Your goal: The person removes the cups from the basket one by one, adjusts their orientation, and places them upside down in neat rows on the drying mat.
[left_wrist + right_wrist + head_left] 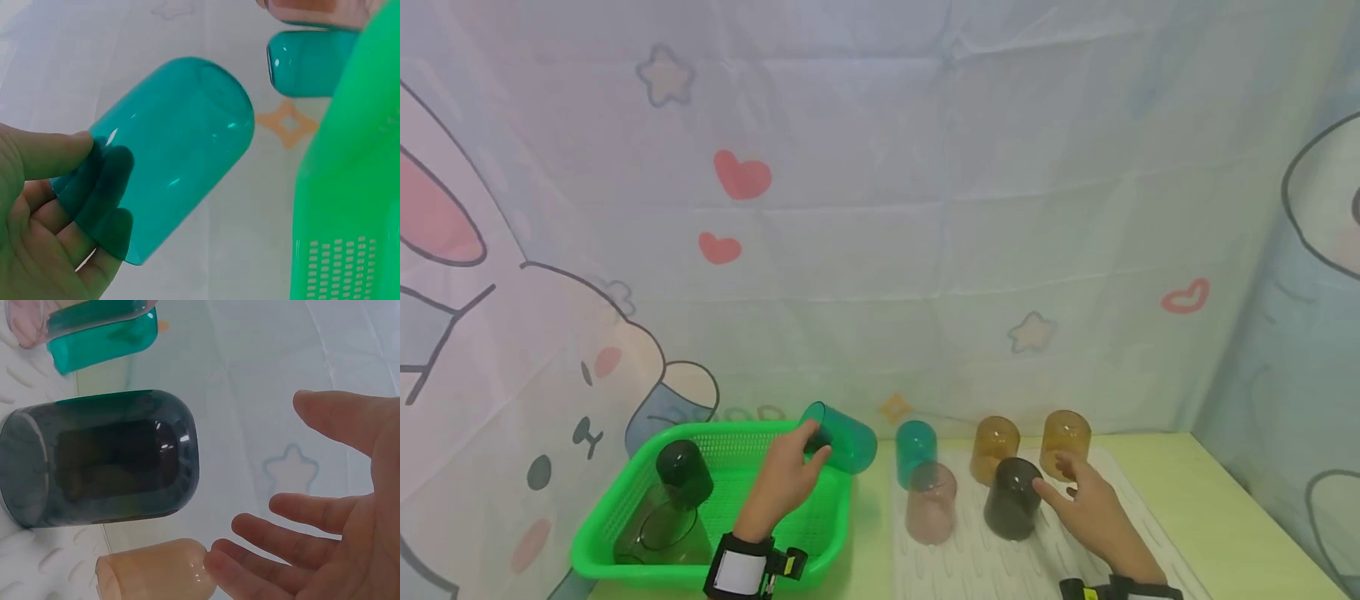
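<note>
My left hand [786, 479] holds a teal cup [841, 437] tilted on its side, fingers inside its rim and thumb outside, above the far right corner of the green basket [625, 550]. In the left wrist view the teal cup [165, 153] fills the middle with my fingers [94, 219] showing through its wall. My right hand [1086, 500] is open beside an upturned dark cup [1013, 497], its fingertips close to an amber cup [1064, 442]. The right wrist view shows the dark cup [100, 456], the amber cup [153, 570] at my fingertips [219, 565], and nothing held.
On the white ribbed mat [1075, 567] stand upturned cups: a second teal one [916, 450], a pink one [931, 502], another amber one [994, 448]. The basket holds a dark cup [683, 473] and a clear one [662, 533]. A printed curtain [880, 208] closes the back.
</note>
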